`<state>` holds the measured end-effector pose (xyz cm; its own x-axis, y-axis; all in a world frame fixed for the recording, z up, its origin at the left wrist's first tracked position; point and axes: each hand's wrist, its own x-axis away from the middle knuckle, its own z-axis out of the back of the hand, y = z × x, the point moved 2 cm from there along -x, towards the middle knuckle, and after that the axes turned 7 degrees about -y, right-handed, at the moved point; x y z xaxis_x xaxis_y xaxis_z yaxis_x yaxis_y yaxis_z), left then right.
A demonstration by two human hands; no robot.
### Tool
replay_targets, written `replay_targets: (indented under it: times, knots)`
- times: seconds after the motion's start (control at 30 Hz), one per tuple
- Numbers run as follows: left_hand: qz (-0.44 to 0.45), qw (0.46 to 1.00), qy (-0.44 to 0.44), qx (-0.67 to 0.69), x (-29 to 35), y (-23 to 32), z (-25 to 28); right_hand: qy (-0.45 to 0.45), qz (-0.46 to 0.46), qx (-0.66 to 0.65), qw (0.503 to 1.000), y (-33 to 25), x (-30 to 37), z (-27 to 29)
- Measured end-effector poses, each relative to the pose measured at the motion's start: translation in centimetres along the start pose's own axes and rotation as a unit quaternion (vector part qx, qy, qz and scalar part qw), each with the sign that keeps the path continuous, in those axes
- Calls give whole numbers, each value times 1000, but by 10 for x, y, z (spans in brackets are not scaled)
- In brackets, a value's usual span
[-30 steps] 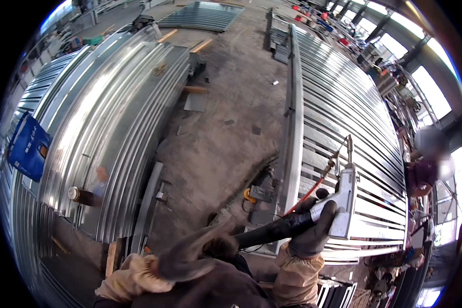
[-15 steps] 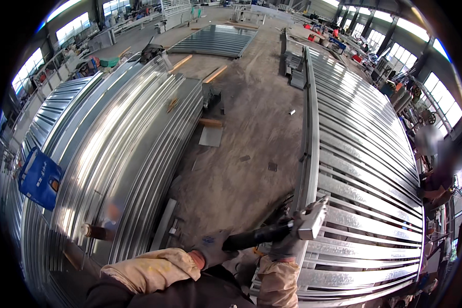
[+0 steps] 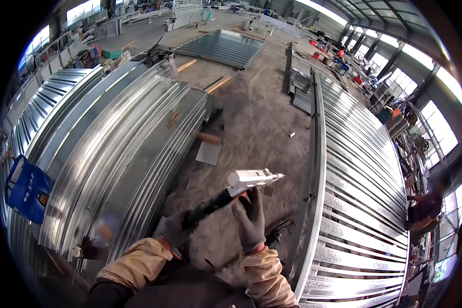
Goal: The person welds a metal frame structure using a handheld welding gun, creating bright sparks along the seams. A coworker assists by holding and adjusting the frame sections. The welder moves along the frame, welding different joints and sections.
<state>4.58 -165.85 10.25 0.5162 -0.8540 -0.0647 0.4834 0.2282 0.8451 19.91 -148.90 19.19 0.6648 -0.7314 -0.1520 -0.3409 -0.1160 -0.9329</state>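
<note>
Over the floor gap I hold a welding gun (image 3: 251, 177) with a boxy silver head, a tapered nozzle pointing right and a black grip. Wrapped round the rear of its black part is my left hand (image 3: 176, 229), in a grey glove. My right hand (image 3: 250, 222), gloved too, supports the gun just behind and below the head, its thumb and fingers up against it. To the right of the gun, apart from it, lies a large slatted metal frame (image 3: 321, 179) with a thick near-side rail.
Long galvanized channels (image 3: 113, 149) are stacked at left, with a blue bag (image 3: 28, 190) and a bottle (image 3: 82, 251) on them. Another ribbed panel (image 3: 220, 47) lies farther ahead. A person (image 3: 428, 208) stands beyond the frame at right. Wooden blocks (image 3: 218, 84) and scraps lie on the floor.
The welding gun has come off the frame's rail, moving left and forward over the floor. Both hands have moved left with it, and my view has shifted slightly.
</note>
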Motion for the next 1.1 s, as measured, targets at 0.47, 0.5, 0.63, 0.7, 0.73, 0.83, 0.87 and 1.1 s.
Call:
replay_targets:
  times: [0.47,0.5,0.63,0.7,0.73,0.83,0.87,1.1]
  knots:
    - [271,869,205,359,-144,-352,156,21,-459,381,803,239,125,140]
    - [292,860,206,363,-146,-370,163,29,-507,361,782,233,131,140]
    - [337,834,195,391,-172,-397,158,86,-522,355,771,249,194,212]
    - [319,846,208,373,-176,-419,159,52,-541,398,739,239,193,211]
    - [322,853,205,356,-180,-428,154,40,-545,351,760,205,164,172]
    - [318,852,196,366,-193,-461,130,115,-532,442,712,212,168,188]
    - [308,842,194,399,-194,-480,124,128,-547,366,742,212,165,188]
    - [326,906,116,244,-193,-555,96,171,-532,251,790,183,111,127]
